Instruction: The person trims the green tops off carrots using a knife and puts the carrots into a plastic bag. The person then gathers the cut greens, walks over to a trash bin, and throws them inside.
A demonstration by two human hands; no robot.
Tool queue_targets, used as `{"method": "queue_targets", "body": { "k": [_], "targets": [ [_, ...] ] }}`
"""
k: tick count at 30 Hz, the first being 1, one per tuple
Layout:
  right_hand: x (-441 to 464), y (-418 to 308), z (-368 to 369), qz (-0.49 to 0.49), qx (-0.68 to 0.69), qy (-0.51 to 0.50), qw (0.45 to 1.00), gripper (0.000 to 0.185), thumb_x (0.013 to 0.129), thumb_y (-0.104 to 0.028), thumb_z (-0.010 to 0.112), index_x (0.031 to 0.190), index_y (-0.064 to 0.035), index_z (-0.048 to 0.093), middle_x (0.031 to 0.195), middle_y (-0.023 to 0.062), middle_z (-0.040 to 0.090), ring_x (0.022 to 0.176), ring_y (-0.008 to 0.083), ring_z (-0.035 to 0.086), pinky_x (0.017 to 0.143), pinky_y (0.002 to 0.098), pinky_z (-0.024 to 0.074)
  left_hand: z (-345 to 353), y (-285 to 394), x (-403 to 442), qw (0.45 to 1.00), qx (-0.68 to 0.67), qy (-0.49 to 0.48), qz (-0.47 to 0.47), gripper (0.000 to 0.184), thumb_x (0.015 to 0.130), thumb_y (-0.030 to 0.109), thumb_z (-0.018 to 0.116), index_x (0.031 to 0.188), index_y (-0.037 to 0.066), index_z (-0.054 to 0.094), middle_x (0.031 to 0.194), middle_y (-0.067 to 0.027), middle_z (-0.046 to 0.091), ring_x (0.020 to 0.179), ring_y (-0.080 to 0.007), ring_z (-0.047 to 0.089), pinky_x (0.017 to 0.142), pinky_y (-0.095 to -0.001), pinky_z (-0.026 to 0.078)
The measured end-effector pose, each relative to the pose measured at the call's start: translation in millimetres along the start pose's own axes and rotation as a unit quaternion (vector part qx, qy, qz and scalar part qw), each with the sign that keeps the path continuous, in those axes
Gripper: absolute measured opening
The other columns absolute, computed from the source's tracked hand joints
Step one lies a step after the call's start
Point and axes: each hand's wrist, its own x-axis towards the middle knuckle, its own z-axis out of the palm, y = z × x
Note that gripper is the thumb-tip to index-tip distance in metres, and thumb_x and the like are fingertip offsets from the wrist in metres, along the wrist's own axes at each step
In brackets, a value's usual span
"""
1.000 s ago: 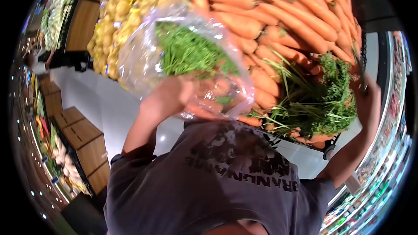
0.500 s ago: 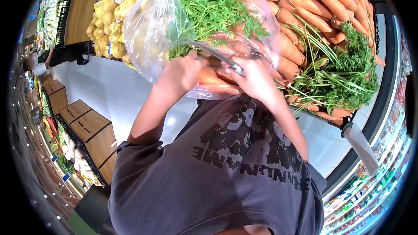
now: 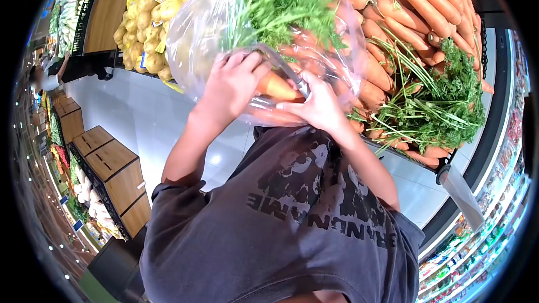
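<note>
My left hand (image 3: 233,81) has its fingers curled over the top end of an orange carrot (image 3: 276,86), inside the mouth of a clear plastic bag (image 3: 193,45). Beside it, my right hand (image 3: 321,102) grips a curved metal-bladed tool (image 3: 292,73), whose blade arcs toward my left fingers. Leafy carrot greens (image 3: 292,5) and more carrots lie in and behind the bag. To the right, cut stems and greens (image 3: 432,101) rest on a large pile of loose carrots (image 3: 415,5).
Yellow net bags of potatoes (image 3: 149,28) are stacked at the upper left. Wooden cabinets (image 3: 109,157) stand at the left, and a person (image 3: 50,78) is at the far left. A clear plastic bag (image 3: 463,196) hangs off the stand's right corner, near lit shelves (image 3: 483,241).
My right hand has come from the far right pile to the bag with the tool. My left hand has shifted from the stalks onto the carrot's top, and the bag's mouth is spread wider.
</note>
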Motion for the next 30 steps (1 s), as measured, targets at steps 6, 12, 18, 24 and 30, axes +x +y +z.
{"method": "queue_targets", "body": {
  "k": [6,12,18,24,30],
  "targets": [
    [-5.0,-34.2,-35.5,0.022,-0.032,0.080,0.996,0.046,0.070,-0.018,0.093,0.096,-0.0033,0.058,0.084,0.0031,0.063,0.074,0.0127,0.058,0.071,0.0308,0.0507,-54.5,5.1,28.1,0.993,-0.052,0.083,0.064,0.051,0.077,0.021,0.077,0.126,0.016,0.064,0.125,-0.0041,0.059,0.125,-0.0314,0.051,0.103,-0.0471,0.039],
    [-42.4,-90.8,-96.6,0.111,0.219,0.155,0.957,0.044,0.074,0.001,0.088,0.100,-0.0062,0.053,0.088,-0.0020,0.059,0.081,0.0078,0.060,0.071,0.0249,0.0531,-56.1,24.8,58.6,0.869,-0.363,0.326,0.087,0.027,0.085,0.002,0.074,0.110,0.005,0.068,0.109,-0.0132,0.064,0.097,-0.0260,0.065,0.083,-0.0344,0.053],
    [-96.4,-89.4,-164.8,0.030,0.270,0.275,0.922,0.041,0.082,-0.011,0.083,0.104,-0.0095,0.048,0.097,0.0188,0.072,0.079,0.0246,0.074,0.055,0.0264,0.0555,-39.9,101.4,92.2,0.729,-0.677,0.041,0.098,0.042,0.097,0.001,0.063,0.137,0.001,0.053,0.129,-0.0080,0.057,0.119,-0.0174,0.059,0.104,-0.0322,0.049],
    [-114.3,-114.8,-166.8,-0.091,0.229,0.464,0.851,0.055,0.097,-0.017,0.069,0.138,0.0020,0.038,0.117,0.0248,0.066,0.085,0.0246,0.073,0.055,0.0228,0.0575,-74.4,153.3,139.7,0.704,-0.678,-0.010,0.211,0.054,0.101,0.015,0.062,0.149,0.001,0.042,0.144,-0.0138,0.052,0.132,-0.0247,0.053,0.111,-0.0395,0.046],
    [-102.8,-108.9,-145.6,-0.047,0.192,0.498,0.844,0.054,0.094,-0.007,0.071,0.140,0.0006,0.043,0.109,0.0169,0.070,0.080,0.0141,0.068,0.060,0.0222,0.0528,-72.3,179.8,156.0,0.784,-0.576,0.066,0.220,0.073,0.101,0.044,0.061,0.148,-0.006,0.036,0.135,-0.0231,0.056,0.126,-0.0280,0.057,0.105,-0.0402,0.047]
  ]
}}
